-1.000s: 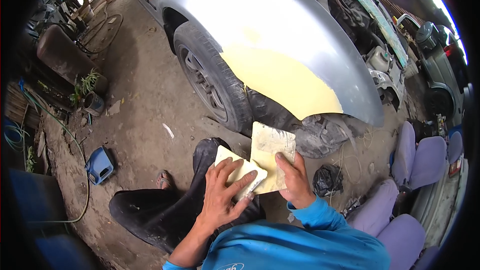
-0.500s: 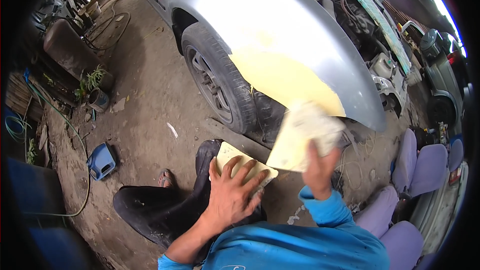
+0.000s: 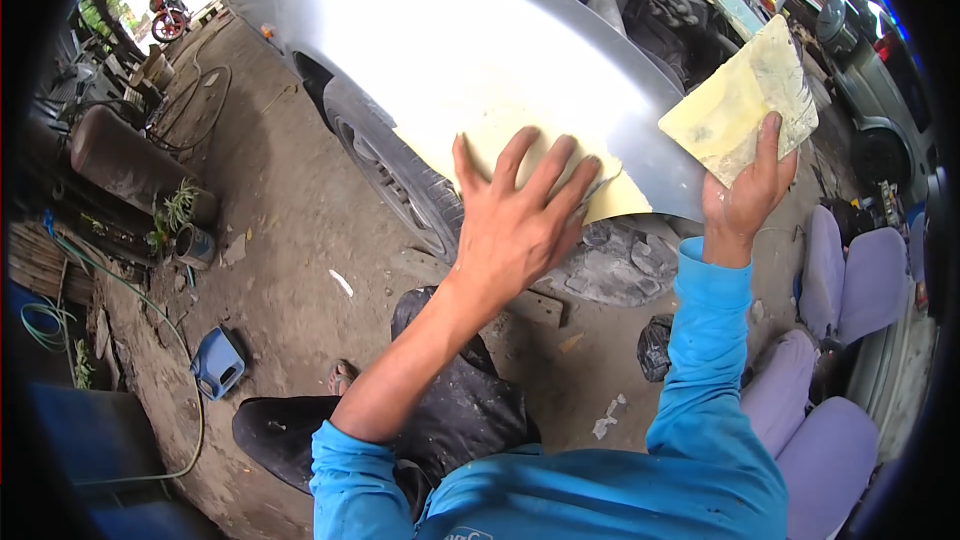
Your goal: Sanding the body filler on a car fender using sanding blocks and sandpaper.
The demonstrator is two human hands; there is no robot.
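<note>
My left hand presses against the silver car fender, fingers spread over a pale yellow filler patch above the wheel arch. A yellow spreader is under that hand, nearly all hidden; only a bit of its edge shows beside the little finger. Off the fender's front end, my right hand holds up a flat yellow mixing board smeared with whitish and grey paste. Its thumb lies across the board's face.
The front tyre stands left of my left hand. Beyond the fender lies the uncovered engine bay. Purple seats are on the right. A blue plastic container and a hose lie on the dirt floor at left.
My left hand has moved from my knee up onto the fender with the spreader. My right hand has carried the board up and to the right, away from the filler patch.
</note>
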